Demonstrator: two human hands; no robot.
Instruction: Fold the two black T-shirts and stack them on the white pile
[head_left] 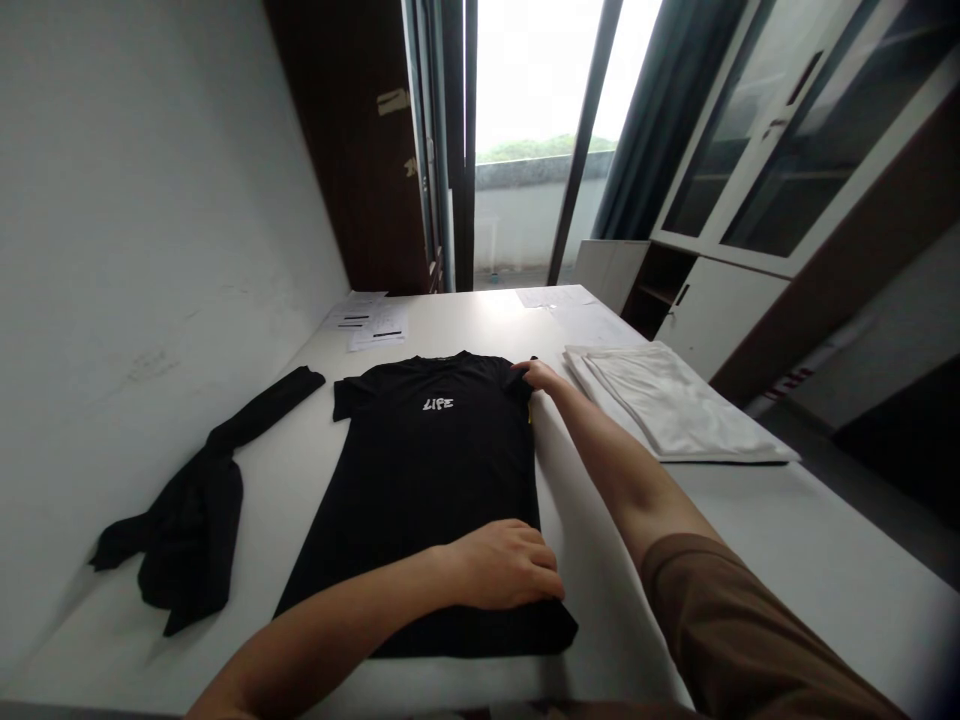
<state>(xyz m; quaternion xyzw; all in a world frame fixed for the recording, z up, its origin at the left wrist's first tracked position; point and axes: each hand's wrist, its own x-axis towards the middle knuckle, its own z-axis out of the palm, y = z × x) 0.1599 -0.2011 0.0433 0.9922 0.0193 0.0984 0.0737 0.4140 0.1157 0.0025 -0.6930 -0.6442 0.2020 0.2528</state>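
A black T-shirt (442, 470) with a white printed mark on its chest lies spread on the white table, neck end away from me. My right hand (535, 375) pinches its right-hand sleeve, near the cuff. Lower down, my left hand (510, 565) reaches across the shirt, with its fingers curled at the right side edge above the hem. Its fingertips are partly hidden, but they appear closed on the cloth. The left-hand sleeve lies flat, and the hem corner at the lower right is slightly lifted or bent.
A crumpled black garment (199, 510) lies at the left by the wall. Folded white cloth (675, 400) is stacked on the right side of the table (480, 320). Paper sheets (379, 325) lie at the far left, and more sheets (555, 297) at the far right. Cabinets (720, 310) stand beyond.
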